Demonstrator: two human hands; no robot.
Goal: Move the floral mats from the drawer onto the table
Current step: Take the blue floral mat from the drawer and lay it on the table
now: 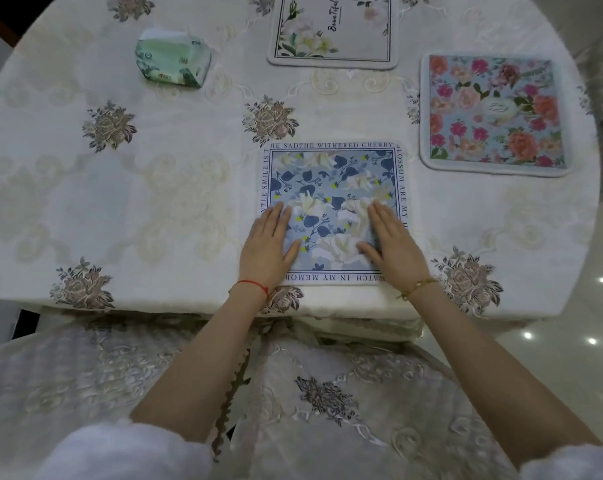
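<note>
A blue floral mat with a lettered border [331,188] lies flat near the front edge of the round table [154,202]. My left hand [268,244] rests palm down on its left side, fingers together and flat. My right hand [391,242] lies palm down on its right side in the same way. Neither hand grips anything. A pink rose mat [494,112] lies at the right of the table. A white mat with pale flowers [334,29] lies at the far edge, partly cut off by the frame. No drawer is in view.
A green tissue pack [171,60] sits at the far left of the table. An embroidered cream cloth covers the table and hangs over its front edge. A chair with an embroidered cover [327,393] stands below my arms. Glossy floor [570,323] shows at right.
</note>
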